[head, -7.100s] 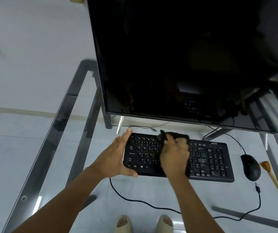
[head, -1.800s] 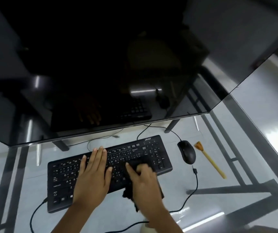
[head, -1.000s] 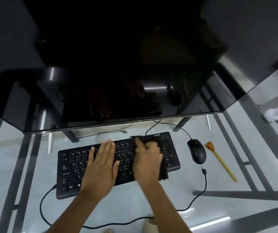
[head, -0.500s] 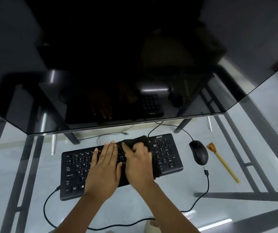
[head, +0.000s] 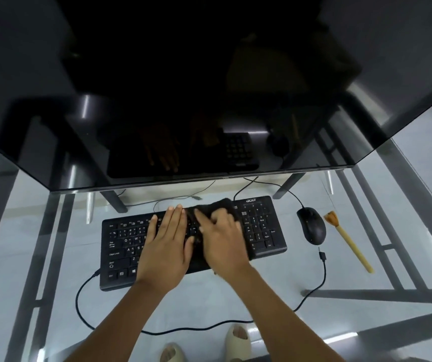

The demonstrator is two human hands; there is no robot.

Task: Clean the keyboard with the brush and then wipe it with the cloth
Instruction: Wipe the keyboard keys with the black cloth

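Note:
A black keyboard (head: 120, 244) lies on the glass desk below the monitor. My left hand (head: 166, 246) rests flat on its middle keys with straight fingers. Beside it my right hand (head: 222, 239) grips a black cloth (head: 220, 205) and presses it on the keys left of the number pad; most of the cloth is hidden under the hand. The wooden-handled brush (head: 348, 241) lies on the glass to the right of the mouse, untouched.
A large dark monitor (head: 209, 87) overhangs the back of the desk. A black mouse (head: 311, 229) sits right of the keyboard. Black cables (head: 157, 331) loop over the glass desk (head: 366, 322) near its front. Two feet in pale sandals show through the glass.
Since a second ago my right hand has moved the cloth leftward along the keyboard, from beside the number pad toward my left hand. My left hand has stayed flat on the keys.

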